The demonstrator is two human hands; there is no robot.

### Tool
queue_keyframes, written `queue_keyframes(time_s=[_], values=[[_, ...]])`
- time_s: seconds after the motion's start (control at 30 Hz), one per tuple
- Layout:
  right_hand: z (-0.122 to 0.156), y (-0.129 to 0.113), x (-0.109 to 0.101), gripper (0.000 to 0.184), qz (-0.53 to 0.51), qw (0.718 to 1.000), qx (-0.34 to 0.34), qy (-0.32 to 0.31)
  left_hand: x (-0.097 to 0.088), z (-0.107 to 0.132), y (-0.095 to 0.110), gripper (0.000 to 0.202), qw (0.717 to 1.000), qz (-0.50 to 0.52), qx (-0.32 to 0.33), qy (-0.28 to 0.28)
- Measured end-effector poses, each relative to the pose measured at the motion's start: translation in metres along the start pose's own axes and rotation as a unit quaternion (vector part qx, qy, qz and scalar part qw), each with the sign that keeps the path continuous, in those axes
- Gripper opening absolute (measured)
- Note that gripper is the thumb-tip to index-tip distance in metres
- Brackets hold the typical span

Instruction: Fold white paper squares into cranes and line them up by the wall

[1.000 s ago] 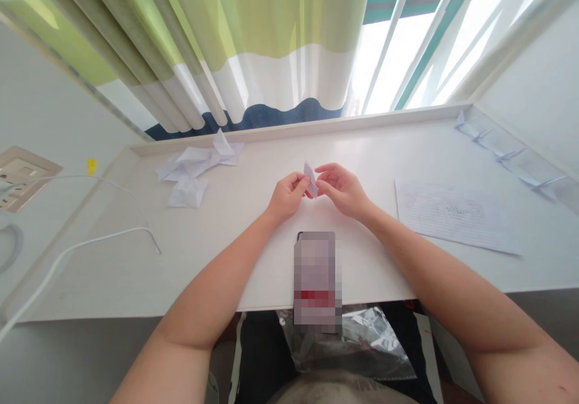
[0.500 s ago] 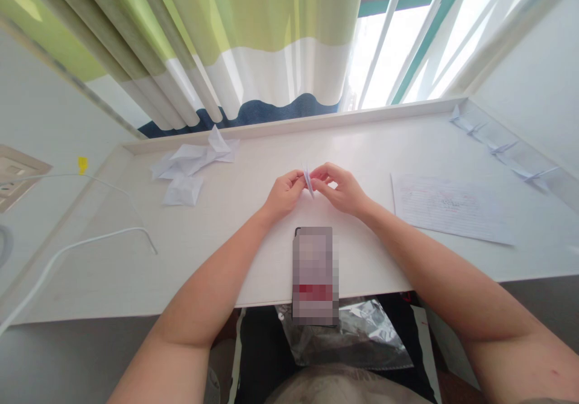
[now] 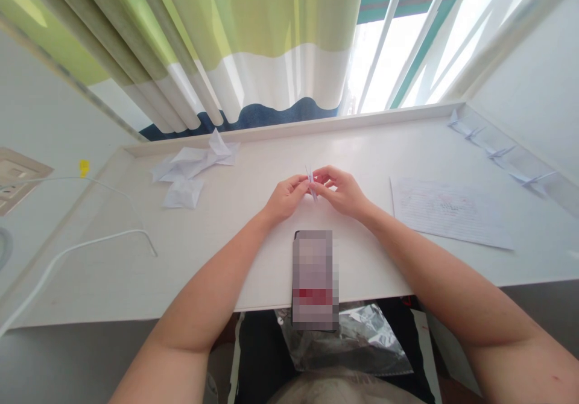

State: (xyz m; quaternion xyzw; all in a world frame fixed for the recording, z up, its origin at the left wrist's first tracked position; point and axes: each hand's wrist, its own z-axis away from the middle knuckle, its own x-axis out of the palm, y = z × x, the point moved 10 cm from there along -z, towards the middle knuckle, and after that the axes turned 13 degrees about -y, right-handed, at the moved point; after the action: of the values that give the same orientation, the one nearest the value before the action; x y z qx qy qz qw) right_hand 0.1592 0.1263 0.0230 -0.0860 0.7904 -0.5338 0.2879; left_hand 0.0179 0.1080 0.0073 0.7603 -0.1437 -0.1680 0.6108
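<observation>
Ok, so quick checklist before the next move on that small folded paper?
1. The folded white paper pinched between both hands: ok.
2. The left hand and the right hand both on it: ok.
3. Its creases: cannot tell, too small.
4. The blurred phone apart from the hands: ok.
5. The lined handwritten sheet apart from the right hand: ok.
</observation>
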Motion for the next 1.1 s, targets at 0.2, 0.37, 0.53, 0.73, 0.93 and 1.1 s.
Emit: queue_keyframes(time_s=[0.2,0.37,0.53,0.73,0.93,1.1], values=[[-0.002,0.001,0.001,0.053,-0.020,1.000,0.006,-0.020,0.001,0.001,-0.003,0.055,1.000,0.005,-0.004,-0.007],[-0.001,-0.002,0.003,0.046,-0.009,0.999,-0.001,-0.034,0.003,0.001,0.001,0.054,1.000,-0.012,-0.007,-0.016],[-0.001,-0.001,0.001,0.039,-0.018,1.000,-0.005,-0.025,0.001,0.000,-0.002,0.052,1.000,-0.001,-0.009,0.000],[-0.001,0.005,0.001,0.044,-0.034,0.999,0.001,-0.008,-0.005,0.002,-0.014,0.039,0.999,0.018,-0.033,0.032],[-0.002,0.005,-0.001,0.034,-0.004,1.000,-0.005,-0.003,0.000,0.001,-0.013,0.043,0.999,0.037,-0.035,0.006],[-0.003,0.008,-0.008,0.040,-0.016,0.999,-0.011,0.030,0.003,0.003,-0.011,0.058,0.997,0.074,-0.037,-0.001]])
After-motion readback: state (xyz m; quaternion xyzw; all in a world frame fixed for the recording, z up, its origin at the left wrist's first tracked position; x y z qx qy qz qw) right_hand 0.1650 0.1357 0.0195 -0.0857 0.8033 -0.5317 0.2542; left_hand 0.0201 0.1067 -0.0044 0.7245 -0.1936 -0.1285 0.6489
